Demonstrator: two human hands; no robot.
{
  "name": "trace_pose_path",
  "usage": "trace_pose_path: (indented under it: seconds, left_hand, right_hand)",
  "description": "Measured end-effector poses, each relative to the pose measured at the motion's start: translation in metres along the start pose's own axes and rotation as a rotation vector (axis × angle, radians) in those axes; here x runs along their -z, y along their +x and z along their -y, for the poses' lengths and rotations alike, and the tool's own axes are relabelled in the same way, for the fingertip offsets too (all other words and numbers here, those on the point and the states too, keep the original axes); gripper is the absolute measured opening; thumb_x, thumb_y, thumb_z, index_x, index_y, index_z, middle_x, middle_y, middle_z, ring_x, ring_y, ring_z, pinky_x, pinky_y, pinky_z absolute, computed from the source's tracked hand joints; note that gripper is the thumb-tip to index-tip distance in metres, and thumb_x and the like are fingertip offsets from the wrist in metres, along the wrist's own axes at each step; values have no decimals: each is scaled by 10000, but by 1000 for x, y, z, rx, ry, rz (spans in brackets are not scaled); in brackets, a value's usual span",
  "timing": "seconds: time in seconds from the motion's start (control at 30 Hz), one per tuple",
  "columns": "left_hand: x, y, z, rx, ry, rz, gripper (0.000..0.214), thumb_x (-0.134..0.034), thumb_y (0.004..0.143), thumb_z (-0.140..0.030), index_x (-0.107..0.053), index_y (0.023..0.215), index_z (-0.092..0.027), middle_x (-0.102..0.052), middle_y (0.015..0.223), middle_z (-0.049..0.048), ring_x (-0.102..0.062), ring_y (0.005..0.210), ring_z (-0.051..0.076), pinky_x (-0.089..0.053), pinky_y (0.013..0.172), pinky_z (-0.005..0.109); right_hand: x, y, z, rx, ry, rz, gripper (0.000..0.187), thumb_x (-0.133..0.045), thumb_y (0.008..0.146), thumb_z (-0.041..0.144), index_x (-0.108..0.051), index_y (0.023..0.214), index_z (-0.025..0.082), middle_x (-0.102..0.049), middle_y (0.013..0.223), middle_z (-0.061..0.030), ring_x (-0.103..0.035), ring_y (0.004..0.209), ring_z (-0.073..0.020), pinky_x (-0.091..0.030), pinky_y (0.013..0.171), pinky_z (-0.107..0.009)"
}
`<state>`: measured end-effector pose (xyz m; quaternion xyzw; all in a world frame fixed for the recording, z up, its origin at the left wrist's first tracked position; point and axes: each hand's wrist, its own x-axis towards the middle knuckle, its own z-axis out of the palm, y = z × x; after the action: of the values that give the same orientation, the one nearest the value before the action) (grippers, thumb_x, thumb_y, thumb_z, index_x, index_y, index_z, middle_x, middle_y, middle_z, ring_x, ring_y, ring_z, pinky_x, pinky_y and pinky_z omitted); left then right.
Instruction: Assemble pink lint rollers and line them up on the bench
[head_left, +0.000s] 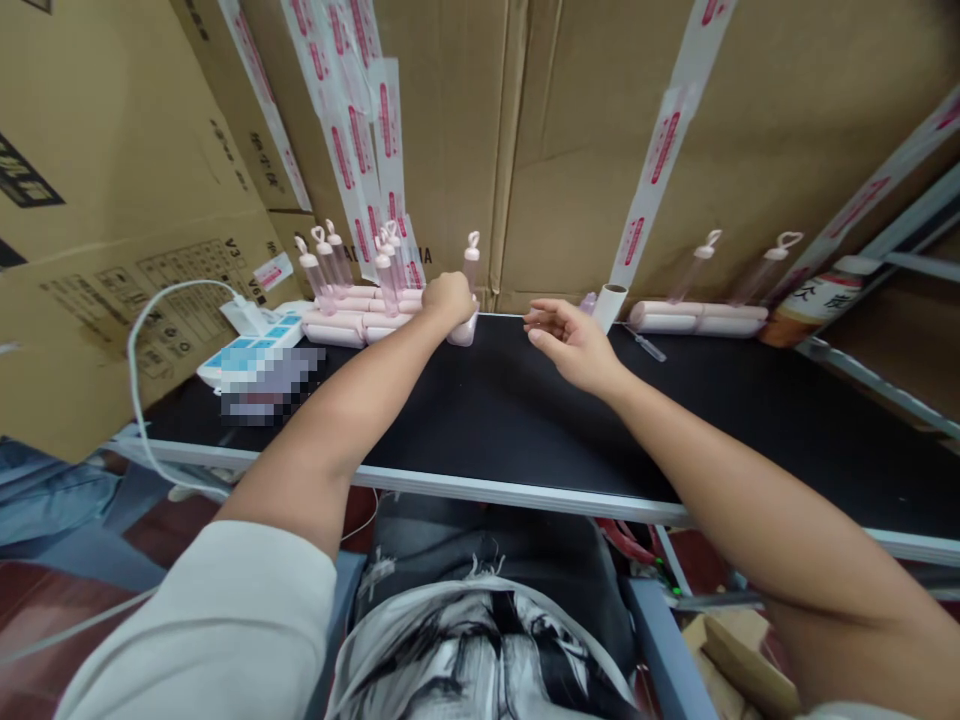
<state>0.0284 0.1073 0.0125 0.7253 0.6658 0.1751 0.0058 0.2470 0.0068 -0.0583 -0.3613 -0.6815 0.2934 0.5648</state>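
At the back of the black table, my left hand (450,300) is closed around a pale pink rounded piece (463,332). Its clear pink tube with a looped cap (472,255) rises just behind the fingers; the grip itself is partly hidden. My right hand (571,345) hovers to the right over the table, fingers apart and slightly curled, holding nothing. Close behind it stand a white cardboard-like roll (609,306) and a small purple item (588,302). Left of my left hand lie several similar pink pieces (334,330) with upright capped tubes.
More pink pieces (661,317) sit at the right rear, with a small clear screwdriver-like tool (649,347) before them. A labelled bottle (819,300) stands by a metal rack. On the left are a power strip (255,350) with a white cable and a blurred flat item (270,385). Cardboard (585,130) walls the back.
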Motion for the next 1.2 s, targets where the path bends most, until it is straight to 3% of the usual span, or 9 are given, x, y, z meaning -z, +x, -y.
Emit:
trace_pose_path:
  seconds: [0.27,0.4,0.5,0.63,0.7,0.83,0.97,1.1,1.2]
  left_hand:
    - [-1,29,12,116,42,-43,522,-774,944,-350,-753,1381,-66,-742,1413,284,-711,1331,403,-590,1105,469]
    - [-2,28,17,140,67,-39,535,-739,953,-402,-753,1373,-70,-741,1431,290,-713,1335,413,-598,1092,479]
    - [2,23,22,159,36,-17,597,-707,967,-490,-744,1382,-63,-727,1458,301,-704,1351,419,-589,1102,472]
    - [13,9,15,136,44,3,640,-640,1001,-524,-735,1395,-29,-724,1459,314,-700,1361,430,-586,1101,464]
    - [15,-5,-3,16,87,30,560,-606,1023,-459,-761,1357,-37,-759,1403,295,-719,1330,409,-583,1100,448]
    - [-1,-35,-59,-408,44,101,394,-556,1067,-361,-813,1275,-147,-809,1333,197,-758,1245,329,-575,1079,428]
    - [-31,-46,-104,-510,-18,174,409,-645,1065,-383,-753,1374,-139,-777,1373,221,-749,1225,347,-566,1007,449]
    - [-50,-36,-114,-524,-36,189,303,-700,1036,-335,-794,1210,-106,-794,1259,230,-748,1140,342,-550,951,441]
    - [-50,-29,-106,-534,-55,200,216,-695,1022,-319,-802,1092,-145,-807,1186,187,-748,1082,316,-538,904,410]
  right_hand:
    - [62,30,10,177,-66,-511,151,-758,828,280,-733,972,242,-755,889,-6,-732,766,-190,-640,815,-412]
    - [92,45,-3,146,-89,-634,107,-715,833,195,-714,937,223,-721,840,-1,-666,661,-171,-600,683,-364]
    - [103,48,-18,76,-177,-624,120,-711,823,170,-719,935,211,-684,784,7,-642,668,-179,-595,715,-382]
    - [102,45,-33,-74,-421,-469,158,-757,803,233,-751,957,198,-666,721,14,-625,693,-203,-577,829,-446]
    - [96,43,-36,-161,-547,-375,218,-778,813,294,-765,1002,186,-665,698,11,-628,693,-216,-556,840,-445]
    - [83,40,-35,-279,-755,-259,257,-767,865,370,-775,1032,175,-676,695,-16,-665,748,-247,-515,836,-408]
    - [79,39,-33,-299,-768,-183,188,-732,900,356,-745,982,187,-703,736,-36,-677,770,-248,-488,813,-381]
    - [87,40,-31,-265,-719,-229,135,-730,869,332,-692,893,205,-691,752,-32,-642,743,-227,-472,768,-371]
    - [94,42,-25,-169,-622,-342,164,-732,853,366,-665,885,219,-667,756,-19,-612,727,-210,-489,756,-377]
